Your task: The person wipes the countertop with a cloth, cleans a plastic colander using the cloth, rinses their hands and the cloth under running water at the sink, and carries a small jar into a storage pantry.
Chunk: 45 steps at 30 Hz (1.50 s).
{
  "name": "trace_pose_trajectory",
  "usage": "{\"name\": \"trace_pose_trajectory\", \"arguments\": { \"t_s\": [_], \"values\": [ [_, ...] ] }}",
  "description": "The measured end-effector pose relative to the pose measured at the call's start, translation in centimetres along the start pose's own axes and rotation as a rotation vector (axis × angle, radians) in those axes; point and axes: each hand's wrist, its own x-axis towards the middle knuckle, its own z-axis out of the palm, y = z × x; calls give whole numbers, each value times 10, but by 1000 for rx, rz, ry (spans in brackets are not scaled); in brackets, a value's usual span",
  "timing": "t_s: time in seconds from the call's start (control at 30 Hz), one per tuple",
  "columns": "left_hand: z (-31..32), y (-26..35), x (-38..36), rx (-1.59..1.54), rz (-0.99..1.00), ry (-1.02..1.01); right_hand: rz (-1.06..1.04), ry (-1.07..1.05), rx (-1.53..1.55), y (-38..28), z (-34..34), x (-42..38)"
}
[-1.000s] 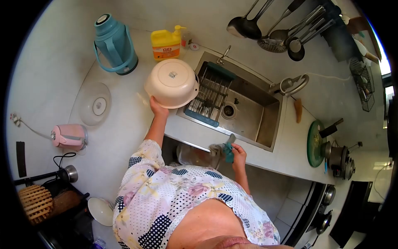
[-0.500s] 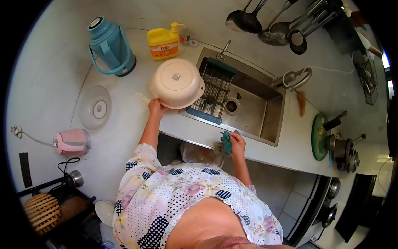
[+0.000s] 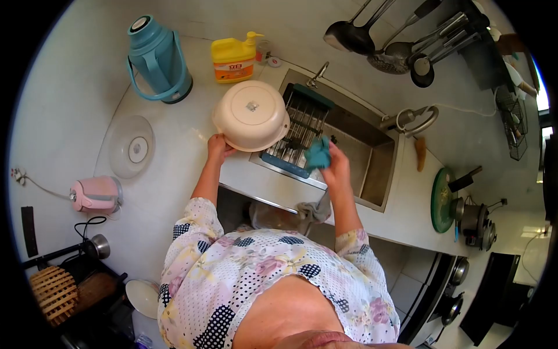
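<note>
My left hand [image 3: 218, 148] grips the near rim of a cream-coloured basin [image 3: 252, 109], which is upside down with its base facing up. The basin overlaps the counter and the left edge of the drying rack [image 3: 302, 125]. A teal cloth [image 3: 318, 154] is in my right hand [image 3: 337, 168], its fingers closed around it. This hand is over the sink's front edge, to the right of the basin and apart from it. Beneath the cloth, part of the rack and of the steel sink [image 3: 366, 166] is hidden.
Behind the basin stand a yellow pump bottle [image 3: 232, 61] and a blue thermos [image 3: 157, 64]. A clear lid [image 3: 132, 148] and a pink kettle [image 3: 96, 195] are at left. A grey cloth [image 3: 314, 209] hangs at the counter's front edge. The faucet [image 3: 415, 119] arches at the sink's right.
My right hand has risen with the teal cloth from the counter's front edge to above the sink's front edge. The basin and my left hand stay nearly in place.
</note>
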Motion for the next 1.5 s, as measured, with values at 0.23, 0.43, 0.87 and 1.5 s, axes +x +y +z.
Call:
{"name": "trace_pose_trajectory", "arguments": {
  "t_s": [0.23, 0.43, 0.87, 1.5],
  "values": [
    [1, -8, 4, -53, 21, -28, -27, -96, -135, -2, 72, 46],
    [-2, -15, 12, -85, 19, -35, -241, -20, -374, 11, 102, 94],
    [1, 0, -11, -115, 16, -81, -853, -198, -1810, 62, 116, 152],
    [5, -16, -4, -34, 117, 73, -880, -719, -1892, 105, 143, 74]
  ]
}}
